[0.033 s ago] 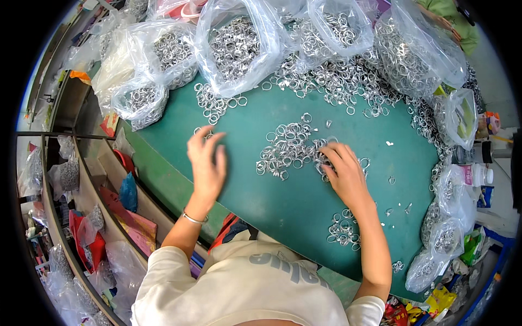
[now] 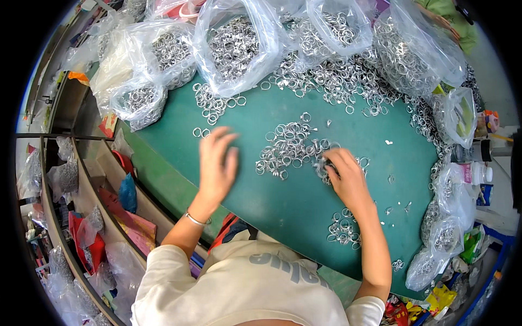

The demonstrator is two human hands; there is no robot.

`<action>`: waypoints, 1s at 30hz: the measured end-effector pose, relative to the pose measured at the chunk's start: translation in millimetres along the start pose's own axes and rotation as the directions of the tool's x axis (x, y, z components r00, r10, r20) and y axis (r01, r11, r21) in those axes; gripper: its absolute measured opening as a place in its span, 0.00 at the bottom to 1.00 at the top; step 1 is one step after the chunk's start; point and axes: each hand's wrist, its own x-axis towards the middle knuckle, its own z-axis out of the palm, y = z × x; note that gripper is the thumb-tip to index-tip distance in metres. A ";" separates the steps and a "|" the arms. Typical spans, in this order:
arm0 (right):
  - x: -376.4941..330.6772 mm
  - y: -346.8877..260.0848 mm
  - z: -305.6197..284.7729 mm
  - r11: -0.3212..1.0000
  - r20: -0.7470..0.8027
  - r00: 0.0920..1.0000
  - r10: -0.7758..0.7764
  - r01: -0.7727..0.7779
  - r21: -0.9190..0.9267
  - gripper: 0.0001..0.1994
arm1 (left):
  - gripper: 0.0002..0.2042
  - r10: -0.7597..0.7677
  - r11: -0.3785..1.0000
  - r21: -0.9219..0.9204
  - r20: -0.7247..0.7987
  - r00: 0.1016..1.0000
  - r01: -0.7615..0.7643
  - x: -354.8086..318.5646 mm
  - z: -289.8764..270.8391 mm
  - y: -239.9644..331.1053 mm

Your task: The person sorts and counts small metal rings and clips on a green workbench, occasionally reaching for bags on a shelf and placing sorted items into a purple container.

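Observation:
A loose pile of silvery metal rings (image 2: 288,146) lies in the middle of the green table (image 2: 283,206). My right hand (image 2: 345,176) rests on the pile's right edge, its fingers curled around a few rings. My left hand (image 2: 217,163) is held flat just above the bare green surface to the left of the pile. Its fingers are spread and it holds nothing. A thin bracelet (image 2: 196,219) sits on the left wrist.
Clear plastic bags full of rings (image 2: 234,43) line the table's far side, with more bags (image 2: 451,119) along the right edge. A smaller heap of rings (image 2: 342,231) lies near my right forearm. Shelves (image 2: 81,179) with bags stand at left. A person in green (image 2: 448,22) is at far right.

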 end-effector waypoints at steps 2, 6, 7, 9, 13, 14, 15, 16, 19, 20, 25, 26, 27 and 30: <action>-13.4 2.1 -6.2 0.998 -0.030 0.999 0.026 -0.024 0.066 0.10 | 0.19 0.093 0.965 -0.260 0.208 0.974 -0.037 14.3 13.1 30.4; -32.2 0.1 -24.9 0.997 0.041 0.997 0.064 -0.066 0.045 0.06 | 0.19 0.263 0.964 -0.125 0.312 0.913 -0.235 51.2 51.8 55.3; -31.2 -7.2 -33.4 0.998 0.093 0.994 0.065 -0.064 -0.013 0.07 | 0.19 0.273 0.962 -0.072 0.326 0.905 -0.264 56.0 66.0 51.8; -29.9 -15.5 -45.1 0.991 0.136 0.985 0.108 -0.097 -0.087 0.08 | 0.15 0.327 0.945 -0.136 0.367 0.871 -0.298 57.0 76.6 49.6; -5.8 1.5 -26.3 0.983 -0.143 0.980 0.139 -0.154 -0.097 0.10 | 0.10 0.502 0.865 -0.223 0.363 0.785 -0.450 38.4 72.9 49.8; 5.2 1.5 -19.5 0.982 -0.159 0.983 0.094 -0.118 -0.150 0.10 | 0.10 0.477 0.879 -0.177 0.347 0.807 -0.443 36.0 70.3 49.4; 15.2 -0.4 -12.0 0.976 -0.172 0.984 0.050 -0.085 -0.203 0.10 | 0.10 0.453 0.891 -0.132 0.330 0.828 -0.435 34.5 66.1 49.8; 21.0 0.9 -7.9 0.965 -0.184 0.983 0.006 -0.054 -0.256 0.10 | 0.10 0.430 0.901 -0.088 0.311 0.847 -0.425 34.7 63.7 50.9; 15.5 13.3 -6.1 0.910 -0.164 0.985 0.054 -0.116 -0.398 0.10 | 0.09 0.314 0.942 0.020 0.297 0.902 -0.334 45.4 59.0 48.1; 12.7 13.6 -8.0 0.880 -0.162 0.983 0.081 -0.147 -0.451 0.10 | 0.09 0.337 0.939 -0.032 0.286 0.897 -0.343 46.3 58.1 49.9; 13.4 0.5 -12.4 0.907 -0.245 0.967 0.062 -0.157 -0.390 0.10 | 0.08 0.433 0.898 -0.104 0.380 0.817 -0.427 43.8 73.9 73.3; 15.9 2.7 -8.1 0.901 -0.223 0.974 0.052 -0.142 -0.409 0.10 | 0.08 0.421 0.900 -0.079 0.420 0.804 -0.429 44.5 76.7 76.1; 17.6 6.6 -2.6 0.895 -0.199 0.979 0.043 -0.126 -0.428 0.11 | 0.07 0.407 0.900 -0.054 0.459 0.790 -0.432 45.5 79.2 78.3; 18.0 9.8 -0.1 0.934 -0.221 0.974 0.048 -0.122 -0.337 0.09 | 0.05 0.394 0.913 -0.102 0.468 0.791 -0.395 47.6 79.8 72.5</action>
